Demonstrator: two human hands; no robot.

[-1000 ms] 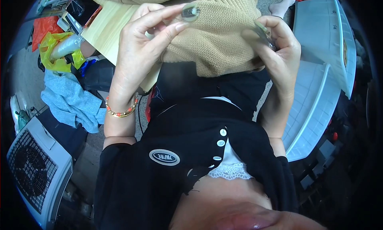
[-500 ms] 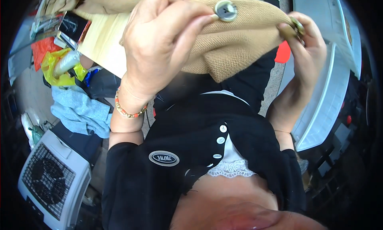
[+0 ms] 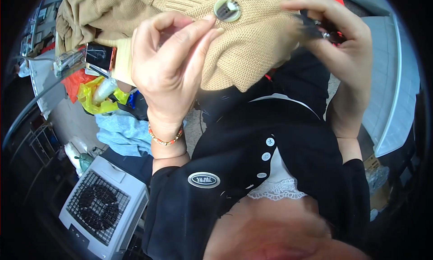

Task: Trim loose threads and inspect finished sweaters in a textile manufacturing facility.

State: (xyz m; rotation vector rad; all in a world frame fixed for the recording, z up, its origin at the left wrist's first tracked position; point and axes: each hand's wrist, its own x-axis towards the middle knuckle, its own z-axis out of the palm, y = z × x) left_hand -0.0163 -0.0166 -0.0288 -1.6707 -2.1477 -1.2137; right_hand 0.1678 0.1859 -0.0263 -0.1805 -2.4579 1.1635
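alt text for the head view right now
A left hand has its fingertips at the edge of a large round button against tan knit fabric; the right hand holds a blurred dark object. A boxy fan unit stands lower left.

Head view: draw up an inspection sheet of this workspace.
Surface: pale wood board, partly covered by the tan knit.
Job's things: tan knit; round green-rimmed button in front of it, whether attached cannot be told.
Clutter: dark-screened phone, red bag, yellow bag and light blue knit, all at left.
Hands: left hand, fingertips at the button's edge, grip unclear; right hand, holding a dark item, too blurred to identify.
Cables: none identifiable with certainty.
Surroundings: pale grey fan unit, lower left; pale plastic bin, right.
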